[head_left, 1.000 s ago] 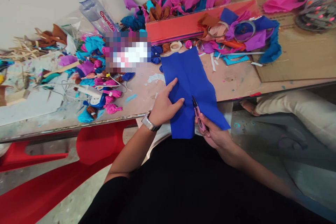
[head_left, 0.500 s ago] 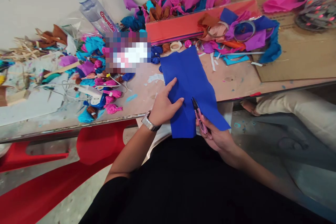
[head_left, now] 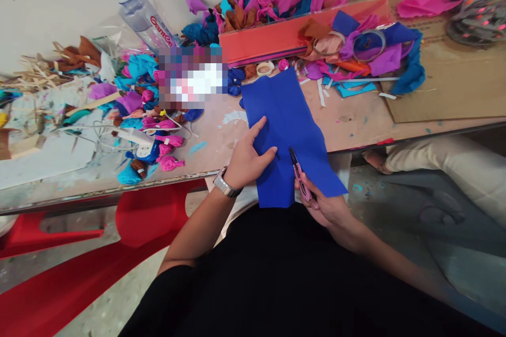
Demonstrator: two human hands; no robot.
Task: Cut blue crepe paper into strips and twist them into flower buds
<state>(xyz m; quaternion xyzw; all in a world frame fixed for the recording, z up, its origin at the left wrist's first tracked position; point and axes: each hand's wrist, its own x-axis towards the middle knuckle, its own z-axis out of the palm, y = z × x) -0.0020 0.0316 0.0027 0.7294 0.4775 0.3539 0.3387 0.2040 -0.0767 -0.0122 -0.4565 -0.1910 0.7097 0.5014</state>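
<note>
A sheet of blue crepe paper (head_left: pixel 276 110) lies across the table's front edge, its lower end hanging over towards my body. My left hand (head_left: pixel 251 160) rests on its left side, thumb and forefinger stretched apart, with a metal-band watch on the wrist. In my right hand (head_left: pixel 322 202) is a pair of thread snips (head_left: pixel 301 181) with pink handles and dark blades. The blades point up the sheet, at its lower middle. Below them the paper's bottom end appears parted, one flap on either side. Whether the blades meet is hard to tell.
Twisted paper bits (head_left: pixel 134 100), a power strip (head_left: pixel 148 147) and a plastic bottle (head_left: pixel 144 18) crowd the left. Behind stands a coral-coloured box (head_left: pixel 300 29) among paper scraps. Tape rings (head_left: pixel 368 46) and cardboard (head_left: pixel 454 79) are rightward. Red chairs (head_left: pixel 152 216) stand below; another person's leg (head_left: pixel 443 163) is at right.
</note>
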